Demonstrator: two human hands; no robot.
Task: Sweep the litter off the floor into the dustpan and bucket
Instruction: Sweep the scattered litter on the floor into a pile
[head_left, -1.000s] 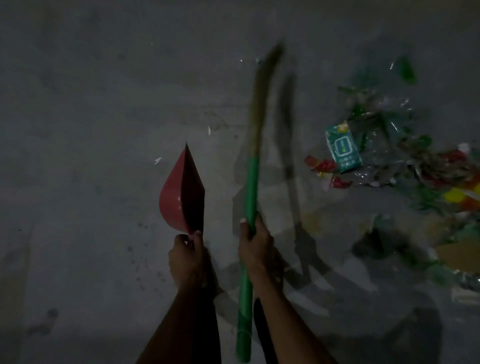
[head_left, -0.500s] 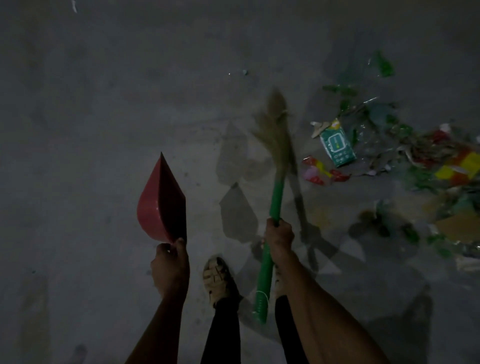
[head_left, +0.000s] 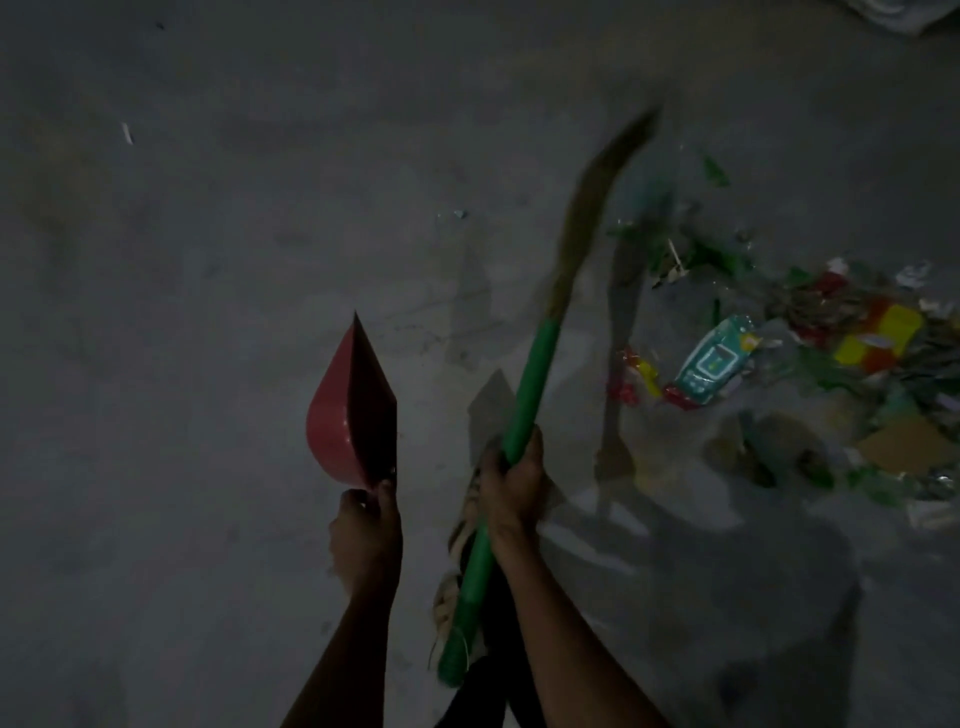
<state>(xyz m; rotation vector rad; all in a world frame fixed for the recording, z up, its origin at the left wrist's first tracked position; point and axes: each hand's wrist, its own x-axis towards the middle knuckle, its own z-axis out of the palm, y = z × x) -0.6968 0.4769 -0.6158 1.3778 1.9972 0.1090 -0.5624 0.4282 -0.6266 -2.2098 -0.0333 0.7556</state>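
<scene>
Dim shot, broom (head_left: 524, 415) bristles blurred. Right hand (head_left: 511, 480) wrapped round green handle; left hand (head_left: 366, 540) gripping red dustpan (head_left: 332, 421), inside too dark. Litter (head_left: 831, 358) heaped right.

Dull grey concrete floor (head_left: 182, 312), mottled with darker patches, across most of the frame. Red dustpan (head_left: 343, 410) at centre, paler pinkish-red on the outer curve, dark maroon inside. Bright green broom handle (head_left: 524, 405) right of centre, topped by blurred tan-brown bristles (head_left: 597, 197). At right, mixed litter (head_left: 831, 332): a teal-green packet with white print (head_left: 714, 361), red and yellow wrappers (head_left: 641, 379), a yellow-and-orange piece (head_left: 883, 335), green scraps (head_left: 714, 171), brown cardboard (head_left: 904, 441).
</scene>
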